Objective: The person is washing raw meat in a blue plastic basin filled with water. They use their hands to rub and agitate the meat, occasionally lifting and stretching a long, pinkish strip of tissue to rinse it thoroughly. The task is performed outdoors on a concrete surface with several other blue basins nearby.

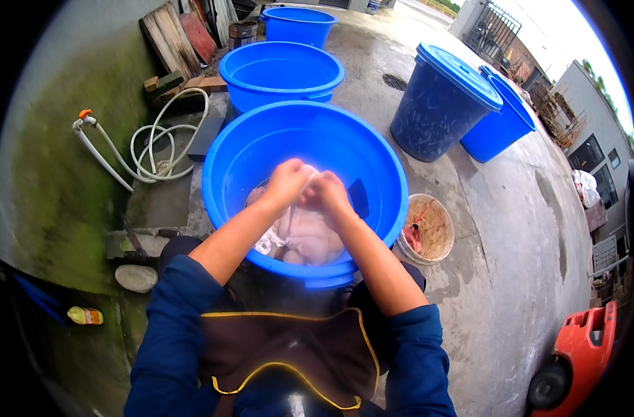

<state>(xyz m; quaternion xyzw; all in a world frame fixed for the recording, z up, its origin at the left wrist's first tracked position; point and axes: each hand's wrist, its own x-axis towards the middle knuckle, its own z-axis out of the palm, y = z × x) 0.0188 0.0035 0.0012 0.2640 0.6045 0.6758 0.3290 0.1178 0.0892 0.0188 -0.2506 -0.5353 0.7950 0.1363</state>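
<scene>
A large round blue plastic tub [218,172] stands right before me, with pale, soft, wet pieces that look like animal innards [309,234] in its bottom. Above them, near the tub's middle, my left hand [291,180] and my right hand [327,190] are close together, both closed on a pale, slippery strip [310,172] of the same look. Part of the strip hangs down between the hands. Glare blurs the fingertips. A dark patch shows on the tub's inner wall, right of my right hand.
A whitish bucket [452,234] with reddish scraps stands right of the tub. Two more blue tubs [283,44] [299,15] stand beyond, and a lidded dark blue barrel [426,114] at right. A coiled hose [155,177], a stone [136,278] and a yellow bottle [85,315] lie left.
</scene>
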